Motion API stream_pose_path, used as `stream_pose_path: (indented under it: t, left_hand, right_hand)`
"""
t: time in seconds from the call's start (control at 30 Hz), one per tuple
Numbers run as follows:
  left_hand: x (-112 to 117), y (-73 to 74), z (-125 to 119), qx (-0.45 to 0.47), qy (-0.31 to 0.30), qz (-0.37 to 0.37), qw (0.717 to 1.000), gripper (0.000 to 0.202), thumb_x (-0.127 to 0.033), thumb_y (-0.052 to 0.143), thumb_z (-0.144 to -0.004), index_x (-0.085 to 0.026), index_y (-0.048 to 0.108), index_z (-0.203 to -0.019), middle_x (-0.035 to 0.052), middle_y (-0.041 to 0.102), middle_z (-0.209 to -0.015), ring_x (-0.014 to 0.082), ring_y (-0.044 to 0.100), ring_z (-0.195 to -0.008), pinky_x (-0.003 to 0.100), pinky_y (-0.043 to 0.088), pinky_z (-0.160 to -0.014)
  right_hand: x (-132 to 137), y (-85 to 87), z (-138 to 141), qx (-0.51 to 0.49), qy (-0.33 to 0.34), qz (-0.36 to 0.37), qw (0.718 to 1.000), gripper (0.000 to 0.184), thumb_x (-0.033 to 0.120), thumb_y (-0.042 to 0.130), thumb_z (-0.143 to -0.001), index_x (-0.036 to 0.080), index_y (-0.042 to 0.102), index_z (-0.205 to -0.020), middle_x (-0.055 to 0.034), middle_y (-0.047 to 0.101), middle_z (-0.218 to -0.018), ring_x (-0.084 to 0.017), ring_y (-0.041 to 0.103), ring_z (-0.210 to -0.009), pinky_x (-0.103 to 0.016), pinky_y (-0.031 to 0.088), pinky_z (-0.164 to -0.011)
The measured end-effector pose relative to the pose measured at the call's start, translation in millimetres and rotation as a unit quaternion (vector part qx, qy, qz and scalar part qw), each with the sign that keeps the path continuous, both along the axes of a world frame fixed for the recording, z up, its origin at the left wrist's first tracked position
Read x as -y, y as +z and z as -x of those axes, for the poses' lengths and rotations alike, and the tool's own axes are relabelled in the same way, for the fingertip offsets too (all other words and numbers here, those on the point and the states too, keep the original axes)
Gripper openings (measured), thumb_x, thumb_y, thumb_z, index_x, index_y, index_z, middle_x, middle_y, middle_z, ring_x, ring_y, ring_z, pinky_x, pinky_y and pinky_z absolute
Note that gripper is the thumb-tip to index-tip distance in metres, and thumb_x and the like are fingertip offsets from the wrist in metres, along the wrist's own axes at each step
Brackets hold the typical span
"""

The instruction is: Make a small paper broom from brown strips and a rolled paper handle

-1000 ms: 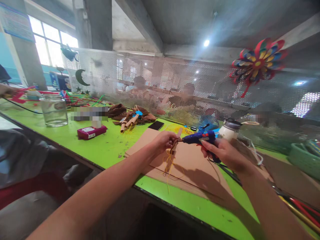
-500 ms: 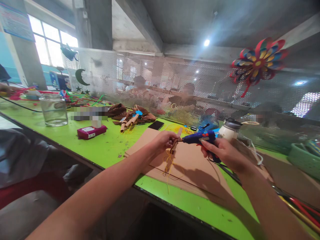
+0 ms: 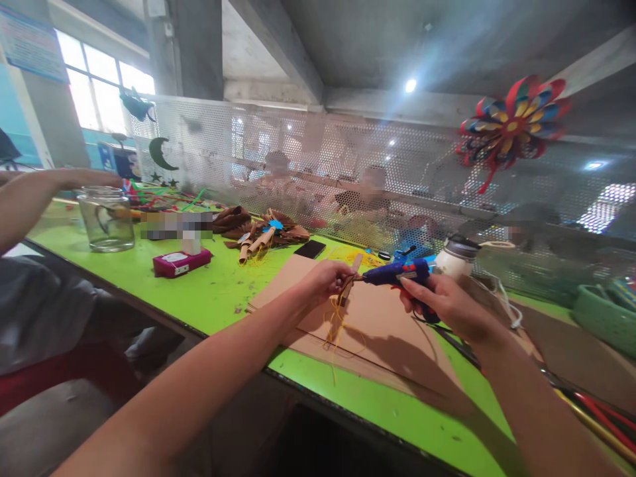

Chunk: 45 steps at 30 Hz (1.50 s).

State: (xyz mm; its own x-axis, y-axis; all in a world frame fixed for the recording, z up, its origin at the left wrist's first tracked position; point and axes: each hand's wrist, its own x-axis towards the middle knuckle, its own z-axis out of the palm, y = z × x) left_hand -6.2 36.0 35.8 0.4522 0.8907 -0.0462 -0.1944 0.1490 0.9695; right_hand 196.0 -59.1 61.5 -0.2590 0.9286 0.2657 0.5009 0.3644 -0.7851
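Note:
My left hand [image 3: 330,278] pinches a narrow brown strip [image 3: 356,264], which looks like card or thin wood, over a stack of brown cardboard sheets [image 3: 382,351]. Thin yellow string [image 3: 335,326] is looped around the strip and trails onto the cardboard. My right hand [image 3: 440,301] is wrapped around the handle of a blue hot glue gun [image 3: 395,273]. The nozzle points left, right at the strip beside my left fingertips; whether it touches, I cannot tell.
Along the green table [image 3: 213,298] are a glass jar [image 3: 106,222], a magenta tissue pack [image 3: 181,261], brown paper pieces [image 3: 258,238], a black phone [image 3: 310,249] and a white bottle [image 3: 454,258]. A perforated screen [image 3: 308,172] stands behind. Another person's arm [image 3: 44,192] reaches in at left.
At the left, another person's arm has come forward over the table near the glass jar. My hands, the strip and the glue gun have hardly moved.

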Motion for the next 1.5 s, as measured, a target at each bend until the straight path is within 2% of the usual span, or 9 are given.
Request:
stream_pose_path:
  t: [0.43, 0.8, 1.13, 1.23, 1.33, 1.4, 1.5]
  left_hand:
    - [5.9, 3.6, -0.3, -0.004, 0.018, -0.003, 1.000, 0.020, -0.014, 0.056, -0.062, -0.014, 0.045, -0.046, -0.0041, 0.036, -0.039, 0.0038, 0.028, -0.034, 0.017, 0.019, -0.033]
    - [4.9, 2.2, -0.4, -0.003, 0.009, -0.003, 1.000, 0.022, -0.013, 0.052, -0.065, -0.014, 0.042, -0.045, -0.0041, 0.036, -0.039, 0.0032, 0.027, -0.033, 0.018, 0.018, -0.033]
    - [1.4, 0.3, 0.6, -0.002, 0.003, -0.004, 1.000, 0.021, -0.014, 0.052, -0.066, -0.013, 0.048, -0.046, -0.0030, 0.038, -0.039, 0.0039, 0.028, -0.035, 0.018, 0.018, -0.034]
    - [0.5, 0.0, 1.0, 0.003, 0.011, -0.006, 1.000, 0.019, -0.013, 0.052, -0.066, -0.013, 0.048, -0.047, -0.0036, 0.038, -0.040, 0.0036, 0.028, -0.035, 0.018, 0.019, -0.034]
    - [-1.7, -1.3, 1.4, 0.008, 0.017, -0.012, 1.000, 0.016, -0.014, 0.053, -0.067, -0.013, 0.050, -0.051, -0.0043, 0.039, -0.042, 0.0034, 0.028, -0.035, 0.017, 0.021, -0.035]
    - [-3.0, -1.9, 1.8, 0.015, 0.021, -0.017, 1.000, 0.016, -0.015, 0.053, -0.068, -0.013, 0.050, -0.052, -0.0047, 0.039, -0.043, 0.0035, 0.029, -0.036, 0.017, 0.023, -0.036]
    - [-2.0, -0.9, 2.9, 0.022, 0.024, -0.021, 0.999, 0.016, -0.016, 0.053, -0.068, -0.014, 0.049, -0.053, -0.0047, 0.040, -0.045, 0.0034, 0.031, -0.037, 0.017, 0.024, -0.037]
  right_hand:
    - [-5.6, -3.2, -5.9, 0.009, -0.020, -0.017, 1.000, 0.038, 0.048, 0.046, -0.085, 0.015, 0.054, -0.066, -0.0023, 0.055, -0.060, -0.010, 0.044, -0.053, -0.024, 0.034, -0.050]
    - [-4.4, -2.0, -2.7, 0.002, -0.019, -0.012, 1.000, 0.041, 0.050, 0.047, -0.083, 0.014, 0.055, -0.065, -0.0033, 0.055, -0.060, -0.010, 0.044, -0.052, -0.024, 0.033, -0.048]
    - [2.5, 2.4, -2.8, -0.023, -0.002, 0.020, 1.000, 0.040, 0.050, 0.048, -0.083, 0.014, 0.057, -0.066, -0.0029, 0.056, -0.060, -0.009, 0.043, -0.051, -0.023, 0.032, -0.047]
    - [-2.4, 1.1, -6.2, -0.051, -0.034, 0.004, 0.998, 0.042, 0.051, 0.049, -0.082, 0.014, 0.057, -0.063, -0.0026, 0.056, -0.059, -0.009, 0.043, -0.049, -0.023, 0.032, -0.047]
    - [-15.7, -7.1, -12.0, -0.064, -0.111, -0.036, 0.991, 0.042, 0.055, 0.051, -0.078, 0.015, 0.058, -0.067, -0.0039, 0.059, -0.062, -0.011, 0.049, -0.052, -0.024, 0.037, -0.049]
    - [-27.2, -16.2, -17.5, -0.034, -0.191, -0.077, 0.978, 0.043, 0.056, 0.051, -0.077, 0.014, 0.060, -0.072, -0.0052, 0.062, -0.065, -0.012, 0.052, -0.052, -0.025, 0.039, -0.051]
    - [-42.8, -31.3, -25.7, 0.069, -0.299, -0.125, 0.944, 0.045, 0.056, 0.049, -0.076, 0.013, 0.061, -0.080, -0.0066, 0.063, -0.064, -0.016, 0.055, -0.054, -0.028, 0.041, -0.053]
